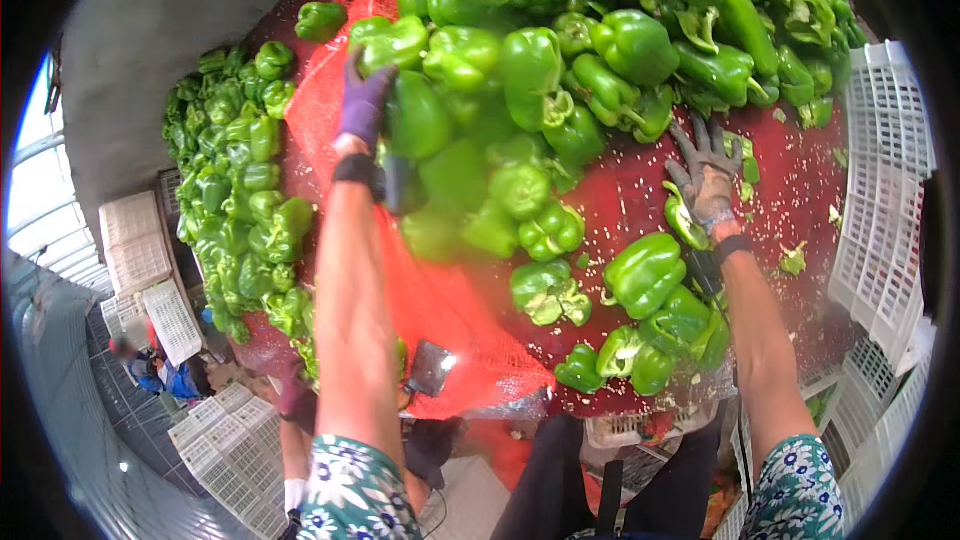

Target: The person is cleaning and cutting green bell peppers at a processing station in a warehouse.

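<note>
My left hand (365, 101), in a purple glove, rests against the left side of a heap of green bell peppers (525, 79). Its fingers are spread, and the palm side is hidden. Under and beside these peppers lies red mesh netting (450, 315); several peppers near that hand are blurred. My right hand (705, 169), in a soiled grey glove, reaches flat over the red tabletop (630, 187) with fingers apart. A split piece of pepper (684, 217) lies beside its wrist. Closer to me sit whole peppers (645, 275) and broken ones (551, 292).
Another pepper pile (240, 187) lines the table's left side. White plastic crates (889, 180) stand along the right edge, more crates (232, 450) at lower left. A flat dark object (430, 368) lies near the front edge. Another person's gloved hand (298, 397) and a distant person (165, 367) appear left.
</note>
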The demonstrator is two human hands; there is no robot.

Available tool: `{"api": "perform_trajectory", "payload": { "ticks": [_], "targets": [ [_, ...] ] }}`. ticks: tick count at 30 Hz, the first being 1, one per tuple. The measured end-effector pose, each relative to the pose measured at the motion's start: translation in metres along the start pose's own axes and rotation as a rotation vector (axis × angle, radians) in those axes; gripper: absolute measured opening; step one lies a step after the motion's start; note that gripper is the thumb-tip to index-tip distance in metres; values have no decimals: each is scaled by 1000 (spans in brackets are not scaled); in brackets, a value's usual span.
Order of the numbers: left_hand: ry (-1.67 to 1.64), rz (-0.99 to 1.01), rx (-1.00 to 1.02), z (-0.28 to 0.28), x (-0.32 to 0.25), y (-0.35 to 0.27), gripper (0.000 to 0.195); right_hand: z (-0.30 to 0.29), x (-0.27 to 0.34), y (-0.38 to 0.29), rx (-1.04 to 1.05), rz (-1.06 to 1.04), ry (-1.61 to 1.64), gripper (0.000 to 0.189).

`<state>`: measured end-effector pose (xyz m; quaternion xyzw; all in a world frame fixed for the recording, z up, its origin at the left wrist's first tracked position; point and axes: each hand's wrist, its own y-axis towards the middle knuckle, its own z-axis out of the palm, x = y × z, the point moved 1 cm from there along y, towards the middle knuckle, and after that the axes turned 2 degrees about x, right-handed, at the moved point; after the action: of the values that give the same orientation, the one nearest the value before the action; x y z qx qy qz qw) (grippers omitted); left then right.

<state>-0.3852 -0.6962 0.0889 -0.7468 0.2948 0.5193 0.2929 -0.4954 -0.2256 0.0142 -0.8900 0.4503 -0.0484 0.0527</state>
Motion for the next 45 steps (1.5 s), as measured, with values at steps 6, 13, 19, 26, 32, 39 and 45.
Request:
{"api": "perform_trajectory", "payload": {
  "ticks": [6,13,19,26,32,39,45],
  "targets": [
    [361,55,-237,8,-2,-60,68,-1,18,2,-72,-41,47,60],
    [688,36,10,75,-41,-163,39,-4,9,-2,-34,-35,31,62],
    [484,17,-427,26,-62,-77,46,-7,-2,1,-56,-33,63,60],
    [48,-229,-37,21,-26,-8,52,-13,4,1,9,-27,50,57],
    [127,-151,-199,39,-29,-83,50,-2,2,2,-109,-75,-1,56],
    [527,-103,179,61,-39,-182,38,-1,1,-1,-122,-88,-28,54],
    [577,55,-224,-5,-20,-46,54,3,2,-2,-87,-82,24,55]
  ]
}}
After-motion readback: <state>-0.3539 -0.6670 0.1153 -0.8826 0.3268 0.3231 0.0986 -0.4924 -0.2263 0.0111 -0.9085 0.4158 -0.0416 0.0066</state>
